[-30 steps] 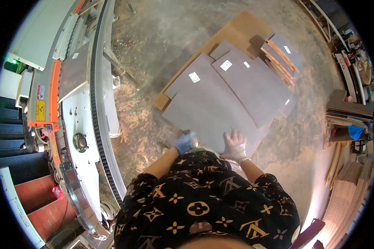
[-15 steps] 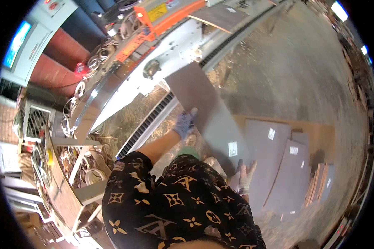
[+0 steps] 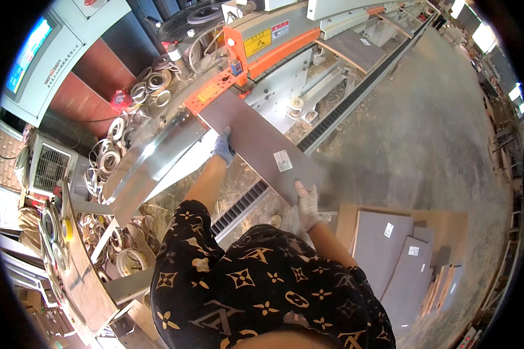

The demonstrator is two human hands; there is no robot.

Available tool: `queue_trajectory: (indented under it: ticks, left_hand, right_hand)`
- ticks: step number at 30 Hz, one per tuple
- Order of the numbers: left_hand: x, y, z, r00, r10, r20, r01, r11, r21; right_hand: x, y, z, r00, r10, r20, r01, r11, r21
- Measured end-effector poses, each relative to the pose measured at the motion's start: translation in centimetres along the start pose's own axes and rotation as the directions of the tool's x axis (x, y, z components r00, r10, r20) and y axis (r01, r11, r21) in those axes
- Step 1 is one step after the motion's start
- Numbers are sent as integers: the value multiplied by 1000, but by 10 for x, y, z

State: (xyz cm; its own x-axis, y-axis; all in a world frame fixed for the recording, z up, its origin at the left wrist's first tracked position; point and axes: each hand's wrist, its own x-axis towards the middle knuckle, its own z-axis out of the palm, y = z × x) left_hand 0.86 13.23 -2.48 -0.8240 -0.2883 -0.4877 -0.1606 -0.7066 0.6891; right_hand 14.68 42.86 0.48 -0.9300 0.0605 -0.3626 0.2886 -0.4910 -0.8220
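Note:
A long grey-brown panel point(image 3: 256, 136) with a white label spans between my two gloved hands, slanting from far left to near right. My left hand point(image 3: 223, 146), in a blue-grey glove, grips its near-left long edge. My right hand point(image 3: 307, 205), in a pale glove, holds the near end, its thumb on top and the other fingers partly hidden. The panel's far end lies over the metal bed beside the orange guard point(image 3: 215, 90) of a long machine. Whether it rests on that bed I cannot tell.
Labelled grey panels point(image 3: 384, 232) lie stacked at the lower right. A black roller rail point(image 3: 239, 208) runs diagonally below the panel. Another panel point(image 3: 355, 47) sits farther along the machine. Coils of edge banding point(image 3: 113, 151) and a wooden bench point(image 3: 84, 273) are at left.
Both hands have carried the panel up and away from the stack, toward the machine's orange guard. The right hand has risen from near the stack to the panel's near end.

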Motion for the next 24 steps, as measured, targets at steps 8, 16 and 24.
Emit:
queue_trajectory:
  ticks: [8,16,24]
  left_hand:
    - [13,6,46,993,-30,-114,24,998,-62]
    - [80,-27,93,991,60,-122,-63,998,-22]
    - [159,-15,129,960,-187,210,113,939,323]
  right_hand:
    - [42,2,26,931,-25,-364,29,1000,8]
    - [94,-35,9,942,-124,-313,150,987,58]
    - [101,-77,-27,920,-205,-335,90,940,-330]
